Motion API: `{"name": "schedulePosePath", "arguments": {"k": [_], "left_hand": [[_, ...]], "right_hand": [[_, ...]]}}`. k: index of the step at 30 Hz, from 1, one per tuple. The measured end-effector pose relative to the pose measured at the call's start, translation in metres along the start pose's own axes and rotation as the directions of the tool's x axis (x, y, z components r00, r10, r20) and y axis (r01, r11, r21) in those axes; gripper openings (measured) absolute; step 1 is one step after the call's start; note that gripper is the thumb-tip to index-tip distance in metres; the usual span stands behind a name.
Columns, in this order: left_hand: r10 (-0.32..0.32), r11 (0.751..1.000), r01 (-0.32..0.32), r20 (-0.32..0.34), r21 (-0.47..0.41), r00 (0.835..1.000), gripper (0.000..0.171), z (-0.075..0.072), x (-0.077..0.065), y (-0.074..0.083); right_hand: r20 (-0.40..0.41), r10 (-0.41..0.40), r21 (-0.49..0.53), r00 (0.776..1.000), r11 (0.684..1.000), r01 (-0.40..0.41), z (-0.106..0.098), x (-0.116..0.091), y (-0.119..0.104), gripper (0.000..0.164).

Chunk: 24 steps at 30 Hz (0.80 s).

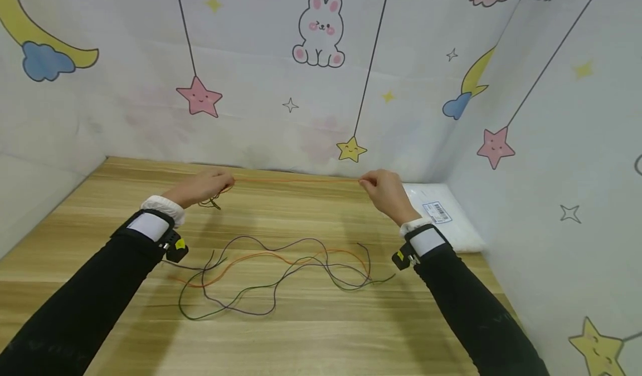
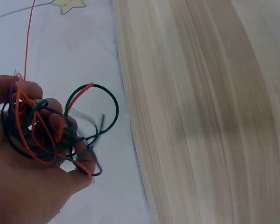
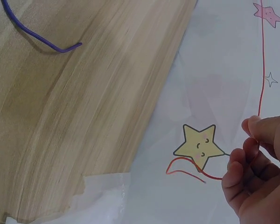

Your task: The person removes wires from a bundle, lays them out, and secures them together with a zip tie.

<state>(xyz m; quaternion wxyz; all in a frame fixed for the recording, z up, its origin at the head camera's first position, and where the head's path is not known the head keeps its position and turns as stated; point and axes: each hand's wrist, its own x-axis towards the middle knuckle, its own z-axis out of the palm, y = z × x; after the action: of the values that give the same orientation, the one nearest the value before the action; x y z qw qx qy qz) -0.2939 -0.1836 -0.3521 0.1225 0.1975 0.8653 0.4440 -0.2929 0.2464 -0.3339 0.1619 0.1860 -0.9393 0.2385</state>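
Over the back of the table, my left hand (image 1: 203, 188) grips a tangled bundle of thin cords (image 2: 42, 126) in orange, green and dark blue, curled in the palm with loops sticking out. One orange cord (image 1: 296, 180) runs taut from it across to my right hand (image 1: 385, 195). There the thumb and forefinger pinch this cord, and its loose orange end (image 3: 184, 161) trails out past the other curled fingers. Below both hands, purple, green and orange cords (image 1: 275, 250) lie in loose, crossing curves on the wooden table (image 1: 301, 342).
A white plastic package (image 1: 453, 237) with a printed label lies at the table's back right corner, beside the right wrist. White cloth walls (image 1: 266, 125) with stars and a rabbit enclose the table's back and sides. Each wrist wears a black strap with a small camera.
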Motion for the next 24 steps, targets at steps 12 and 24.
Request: {"name": "schedulePosePath", "arguments": {"k": [12,24], "left_hand": [[0.084,0.996,-0.084,0.002,0.029,0.996,0.04,-0.001,-0.004,-0.014],[0.041,0.986,-0.061,-0.126,-0.153,0.991,0.049,-0.007,-0.015,-0.013]], "right_hand": [[-0.083,0.036,-0.054,0.996,0.998,-0.041,-0.005,-0.004,0.015,0.017],[-0.079,0.043,0.009,0.996,0.999,-0.042,0.001,-0.002,0.018,0.016]]}}
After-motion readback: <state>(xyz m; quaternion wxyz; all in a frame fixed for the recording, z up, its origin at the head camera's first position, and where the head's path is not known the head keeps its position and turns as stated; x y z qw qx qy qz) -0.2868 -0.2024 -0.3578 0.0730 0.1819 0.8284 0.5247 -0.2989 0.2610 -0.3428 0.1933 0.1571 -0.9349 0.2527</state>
